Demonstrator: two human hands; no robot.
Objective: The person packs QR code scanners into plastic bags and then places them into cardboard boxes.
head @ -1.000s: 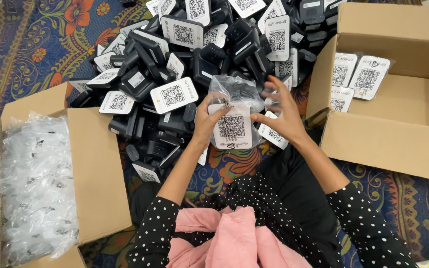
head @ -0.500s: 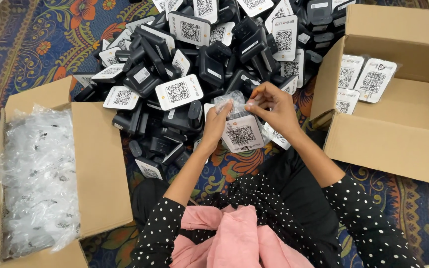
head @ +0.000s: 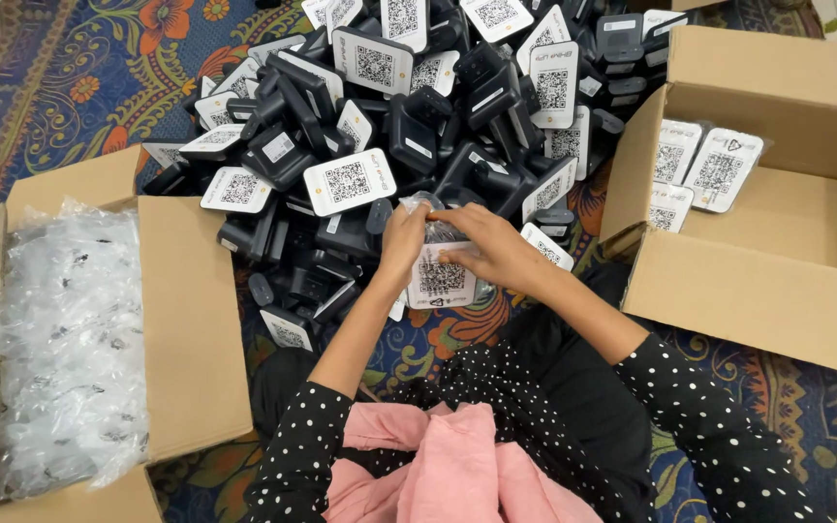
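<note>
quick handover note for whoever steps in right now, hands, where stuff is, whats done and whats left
Left hand and right hand: both grip one white-faced device, part-way in a clear plastic bag.
Unbagged black devices: heaped on the patterned rug ahead.
Left cardboard box: full of empty clear bags.
Right cardboard box: a few bagged devices inside.
Done: those few bagged. Left: most of the heap.

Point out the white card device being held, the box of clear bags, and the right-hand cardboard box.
white card device (head: 441,279), head view, its printed face.
box of clear bags (head: 191,320), head view, inner flap.
right-hand cardboard box (head: 748,305), head view, front wall.
</note>
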